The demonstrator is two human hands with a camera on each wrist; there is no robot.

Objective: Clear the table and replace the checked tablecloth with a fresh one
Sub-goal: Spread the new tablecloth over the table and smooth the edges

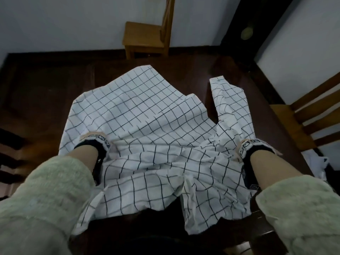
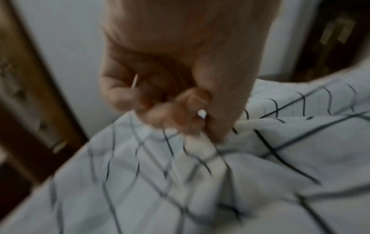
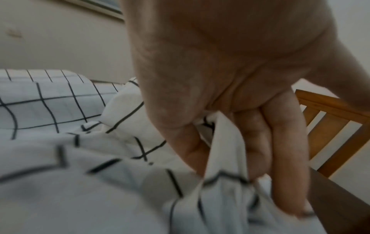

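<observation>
The white tablecloth with thin black checks point(image 1: 139, 107) lies rumpled on the dark wooden table point(image 1: 46, 85), gathered toward the near edge, where part of it hangs down. The far and left parts of the tabletop are bare. In the left wrist view my left hand point(image 2: 180, 117) is curled, with thumb and fingers pinching a bunch of the cloth point(image 2: 260, 158). My right hand point(image 3: 236, 158) points downward and grips a fold of the cloth point(image 3: 60, 110) between its fingers near the table's right edge point(image 3: 340, 205). In the head view the wrist bands hide both hands' fingers.
A light wooden chair point(image 1: 145, 39) stands against the far wall. Another one point(image 1: 312, 115) stands at the table's right side, with something white point(image 1: 316, 162) lying below it. Dark chair slats point(image 1: 11, 153) show at the left. A dark door point(image 1: 244, 30) is at the back right.
</observation>
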